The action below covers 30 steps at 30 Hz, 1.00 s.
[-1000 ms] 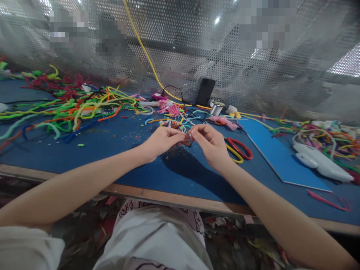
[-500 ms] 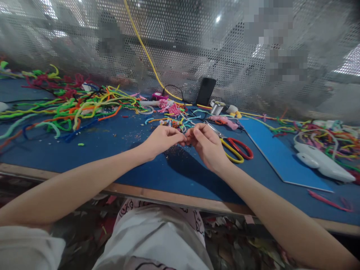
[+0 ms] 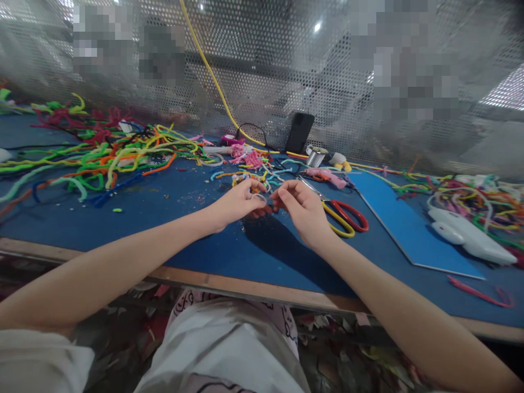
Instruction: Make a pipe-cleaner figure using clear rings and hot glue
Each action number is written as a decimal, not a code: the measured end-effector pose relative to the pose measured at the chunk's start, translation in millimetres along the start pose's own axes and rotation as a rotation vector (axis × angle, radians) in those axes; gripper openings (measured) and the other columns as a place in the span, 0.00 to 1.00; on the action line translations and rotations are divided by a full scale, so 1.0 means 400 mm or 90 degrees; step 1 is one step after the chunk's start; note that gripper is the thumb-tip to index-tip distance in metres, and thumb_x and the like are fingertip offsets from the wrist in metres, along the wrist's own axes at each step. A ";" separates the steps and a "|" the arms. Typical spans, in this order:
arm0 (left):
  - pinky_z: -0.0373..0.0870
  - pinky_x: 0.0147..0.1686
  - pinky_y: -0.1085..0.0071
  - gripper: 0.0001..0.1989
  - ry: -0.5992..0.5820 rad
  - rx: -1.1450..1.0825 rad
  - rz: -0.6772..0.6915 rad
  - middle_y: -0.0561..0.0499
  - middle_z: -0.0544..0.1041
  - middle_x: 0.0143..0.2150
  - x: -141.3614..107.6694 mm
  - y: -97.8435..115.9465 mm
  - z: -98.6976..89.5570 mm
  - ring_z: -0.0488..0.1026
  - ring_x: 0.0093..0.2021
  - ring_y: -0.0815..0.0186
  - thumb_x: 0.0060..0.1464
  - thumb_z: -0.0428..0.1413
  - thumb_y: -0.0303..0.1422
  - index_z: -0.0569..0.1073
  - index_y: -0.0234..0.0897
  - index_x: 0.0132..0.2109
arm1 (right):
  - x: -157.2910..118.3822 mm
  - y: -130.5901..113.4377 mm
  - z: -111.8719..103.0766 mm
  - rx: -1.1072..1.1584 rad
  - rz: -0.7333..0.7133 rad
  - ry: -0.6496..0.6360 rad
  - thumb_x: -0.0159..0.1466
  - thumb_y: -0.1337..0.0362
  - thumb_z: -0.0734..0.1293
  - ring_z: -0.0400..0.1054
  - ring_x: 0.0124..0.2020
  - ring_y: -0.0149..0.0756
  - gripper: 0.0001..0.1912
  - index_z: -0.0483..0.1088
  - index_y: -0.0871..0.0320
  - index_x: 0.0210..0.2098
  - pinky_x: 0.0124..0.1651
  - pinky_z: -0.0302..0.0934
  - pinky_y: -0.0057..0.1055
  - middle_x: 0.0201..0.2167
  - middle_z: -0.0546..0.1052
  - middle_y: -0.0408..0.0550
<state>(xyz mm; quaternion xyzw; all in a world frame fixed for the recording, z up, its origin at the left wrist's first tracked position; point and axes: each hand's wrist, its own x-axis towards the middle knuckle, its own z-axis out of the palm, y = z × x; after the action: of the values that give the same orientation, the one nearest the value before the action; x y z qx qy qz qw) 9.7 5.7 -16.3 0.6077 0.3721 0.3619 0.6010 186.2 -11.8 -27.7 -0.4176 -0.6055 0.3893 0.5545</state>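
Note:
Over the middle of the blue table, my left hand [image 3: 235, 206] has its thumb and fingers closed together, with a thin pale curved strand [image 3: 258, 196] showing at the fingertips. My right hand [image 3: 303, 212] faces it a short gap away, thumb pressed to the fingers in a pinch. Whatever is between those fingers is too small to make out. Just behind both hands lies a small heap of colourful fuzzy pieces [image 3: 262, 177]. Scissors [image 3: 351, 214] with one red and one yellow handle rest beside my right hand.
Fuzzy pipe cleaners [image 3: 135, 150] sprawl at the left, and another tangle [image 3: 491, 210] lies at the right. A blue board [image 3: 403, 229] and a white glue gun-like tool [image 3: 470, 237] are on the right. A dark phone [image 3: 301, 132] leans on the perforated metal screen [image 3: 262, 71].
My hands have moved slightly apart at the fingertips. The left fingers have curled and turned, and a thin pale strand shows there now. The scissors stay put.

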 end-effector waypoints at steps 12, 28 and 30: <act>0.79 0.35 0.70 0.06 -0.004 -0.019 0.019 0.50 0.77 0.36 -0.001 -0.011 0.006 0.78 0.31 0.71 0.56 0.60 0.24 0.73 0.30 0.42 | 0.000 -0.011 -0.004 -0.075 -0.024 0.007 0.63 0.55 0.69 0.69 0.25 0.30 0.11 0.68 0.56 0.34 0.33 0.66 0.31 0.28 0.77 0.43; 0.73 0.37 0.71 0.06 -0.175 0.025 0.159 0.56 0.72 0.33 -0.001 -0.008 -0.026 0.73 0.33 0.70 0.61 0.55 0.34 0.67 0.38 0.42 | -0.003 -0.044 0.004 0.211 0.160 0.005 0.54 0.61 0.76 0.69 0.24 0.27 0.11 0.72 0.59 0.29 0.28 0.65 0.24 0.26 0.78 0.44; 0.70 0.38 0.72 0.04 -0.187 0.052 0.183 0.56 0.70 0.33 -0.003 -0.005 -0.033 0.70 0.33 0.71 0.61 0.54 0.33 0.67 0.38 0.41 | -0.005 -0.050 0.004 0.229 0.182 -0.003 0.55 0.62 0.76 0.69 0.24 0.26 0.10 0.73 0.59 0.29 0.28 0.65 0.23 0.26 0.78 0.44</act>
<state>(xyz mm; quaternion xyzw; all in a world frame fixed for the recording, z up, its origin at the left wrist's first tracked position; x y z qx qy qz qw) -2.6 10.9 -18.3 0.7244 0.2044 0.3358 0.5662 183.0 -20.8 -10.0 -0.3923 -0.4625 0.5667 0.5577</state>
